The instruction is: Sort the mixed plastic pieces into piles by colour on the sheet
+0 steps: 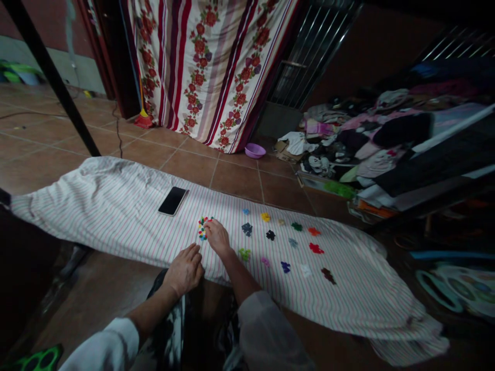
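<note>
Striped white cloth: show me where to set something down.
The striped white cloth is bare left of the black-screened rectangular phone and right of the small dark-brown pile; crowded around the right hand and other coloured piles.

The pieces (202, 236) look plastic, the sheet (127, 206) cloth.

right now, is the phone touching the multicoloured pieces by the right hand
Apart: the head view shows bare striped cloth between the phone and the multicoloured pieces.

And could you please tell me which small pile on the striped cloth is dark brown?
The dark brown pile, at the right end of the closest row; no other pile shares its colour.
</note>
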`<state>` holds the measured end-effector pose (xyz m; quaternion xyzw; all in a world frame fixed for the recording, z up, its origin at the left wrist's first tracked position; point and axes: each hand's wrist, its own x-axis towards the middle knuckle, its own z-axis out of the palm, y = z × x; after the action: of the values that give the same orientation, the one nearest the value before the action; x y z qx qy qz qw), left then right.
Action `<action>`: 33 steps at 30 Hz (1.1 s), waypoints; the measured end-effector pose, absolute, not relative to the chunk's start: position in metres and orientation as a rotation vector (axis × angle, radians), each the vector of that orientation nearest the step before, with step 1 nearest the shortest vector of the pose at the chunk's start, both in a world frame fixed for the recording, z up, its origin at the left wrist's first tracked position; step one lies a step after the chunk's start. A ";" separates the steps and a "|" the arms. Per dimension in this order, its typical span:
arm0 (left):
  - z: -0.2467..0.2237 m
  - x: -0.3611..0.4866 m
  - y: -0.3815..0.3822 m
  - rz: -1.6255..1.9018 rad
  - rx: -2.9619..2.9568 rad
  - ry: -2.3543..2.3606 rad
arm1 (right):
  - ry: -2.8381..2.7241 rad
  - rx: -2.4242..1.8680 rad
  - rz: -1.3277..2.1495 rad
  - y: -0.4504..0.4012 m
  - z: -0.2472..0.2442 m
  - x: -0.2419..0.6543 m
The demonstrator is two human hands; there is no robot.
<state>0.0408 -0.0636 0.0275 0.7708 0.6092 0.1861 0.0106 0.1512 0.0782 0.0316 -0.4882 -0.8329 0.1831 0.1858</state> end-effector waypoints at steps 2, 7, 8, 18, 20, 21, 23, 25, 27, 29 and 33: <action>0.028 0.040 -0.064 0.559 2.393 1.913 | -2.296 -1.354 0.505 0.076 0.030 0.153; 0.032 0.039 -0.066 0.471 2.360 1.955 | -2.143 -1.380 0.594 0.066 0.024 0.164; 0.033 0.038 -0.066 0.446 2.359 1.957 | -2.111 -1.379 0.622 0.063 0.022 0.167; 0.035 0.034 -0.075 0.305 2.399 1.976 | -1.900 -1.445 0.727 0.026 0.006 0.185; 0.033 0.034 -0.078 0.279 2.400 1.990 | -1.878 -1.479 0.729 0.024 0.004 0.188; 0.032 0.034 -0.079 0.259 2.398 1.995 | -1.874 -1.491 0.728 0.023 0.004 0.189; 0.028 0.033 -0.081 0.218 2.395 2.004 | -1.870 -1.507 0.728 0.022 0.003 0.192; 0.023 0.032 -0.081 0.184 2.405 2.007 | -1.859 -1.516 0.734 0.021 0.003 0.194; 0.017 0.030 -0.081 0.174 2.436 2.003 | -1.831 -1.516 0.754 0.021 0.003 0.194; 0.011 0.028 -0.081 0.185 2.472 1.997 | -1.784 -1.513 0.804 0.020 0.003 0.193; 0.005 0.026 -0.082 0.235 2.517 1.989 | -1.685 -1.490 0.923 0.021 0.004 0.192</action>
<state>0.0257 -0.0815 0.0046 0.7820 0.6179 0.0730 -0.0377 0.1920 0.0209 0.0039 -0.5746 -0.6498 0.3560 0.3477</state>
